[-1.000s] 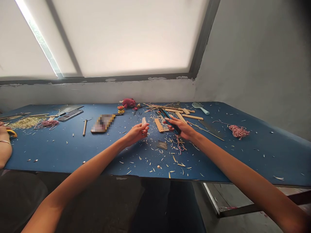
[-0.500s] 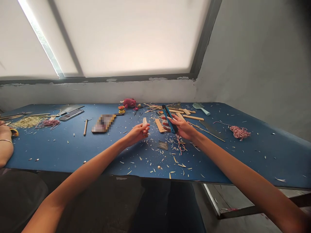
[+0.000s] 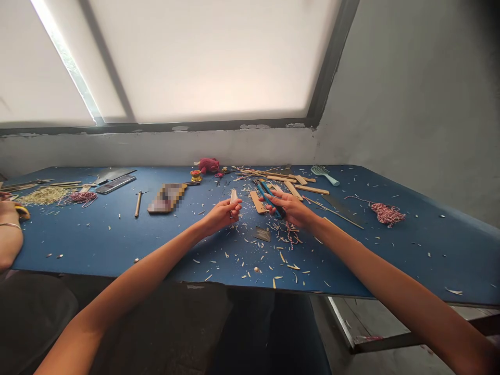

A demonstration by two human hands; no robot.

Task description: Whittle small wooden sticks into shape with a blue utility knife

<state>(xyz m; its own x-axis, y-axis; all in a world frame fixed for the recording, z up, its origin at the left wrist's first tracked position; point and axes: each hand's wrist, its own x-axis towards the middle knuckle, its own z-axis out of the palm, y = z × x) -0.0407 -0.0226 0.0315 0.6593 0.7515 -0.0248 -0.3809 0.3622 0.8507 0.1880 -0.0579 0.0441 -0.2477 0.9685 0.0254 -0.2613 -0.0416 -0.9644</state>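
Observation:
Between the fingertips of my left hand (image 3: pixel 222 214) stands a small pale wood piece (image 3: pixel 233 196), gripped upright. My right hand (image 3: pixel 291 209) is closed around a blue and black utility knife (image 3: pixel 270 199), whose front end points up and to the left. The two hands are apart, both just above the table. Between them lies a flat wooden strip with small holes (image 3: pixel 257 202). A loose metal blade plate (image 3: pixel 262 234) rests below it, among pale shavings (image 3: pixel 282 257).
Wooden strips (image 3: pixel 312 189) and thin sticks lie behind my right hand. A hairbrush (image 3: pixel 326 174) and red-white string (image 3: pixel 386 213) are at right. A phone (image 3: pixel 166 199) and a short stick (image 3: pixel 138 204) lie left. Another person's hand (image 3: pixel 8 219) is at the far left.
My right hand has tilted the utility knife from nearly upright to a flatter slant, with the fingers closing around it. My left hand has stayed almost still with the wood piece.

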